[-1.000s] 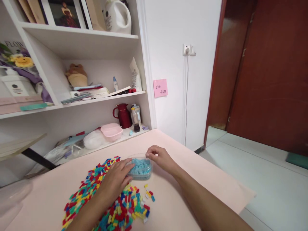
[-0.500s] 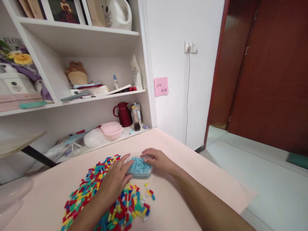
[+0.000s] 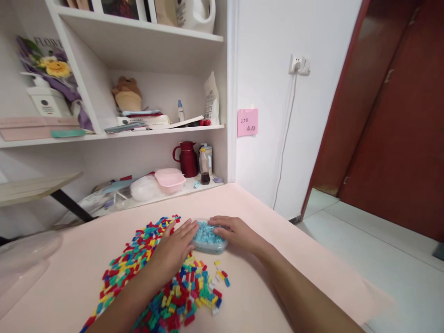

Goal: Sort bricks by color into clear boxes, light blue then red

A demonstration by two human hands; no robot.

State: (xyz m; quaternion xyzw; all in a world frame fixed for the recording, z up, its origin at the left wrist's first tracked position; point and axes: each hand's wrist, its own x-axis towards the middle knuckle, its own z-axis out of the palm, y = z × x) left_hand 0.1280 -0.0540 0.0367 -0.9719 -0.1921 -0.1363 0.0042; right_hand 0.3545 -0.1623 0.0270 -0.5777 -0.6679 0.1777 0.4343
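A clear plastic box (image 3: 210,249) full of light blue pieces (image 3: 207,235) stands on the pink tabletop. My left hand (image 3: 176,247) grips its left side, fingers laid over the rim and thumb low by the front corner. From the right, my right hand (image 3: 237,232) holds the other side, its fingers along the far edge and its thumb over the top. Whether a lid covers the box I cannot tell clearly. Under and around my left forearm spreads a heap of small coloured bricks (image 3: 176,293). Several loose bricks (image 3: 222,274) lie just right of the heap.
A transparent plastic thing (image 3: 26,263) lies at the table's left. Behind the table are white shelves (image 3: 159,134) with a pink basin (image 3: 169,180), a dark red jug (image 3: 188,159) and a bottle (image 3: 204,167). A cord (image 3: 285,143) hangs down the wall on the right.
My right hand has gone from pinching at the box's far right corner to lying over its right edge. My left hand stays at the left side. The whole view has swung left.
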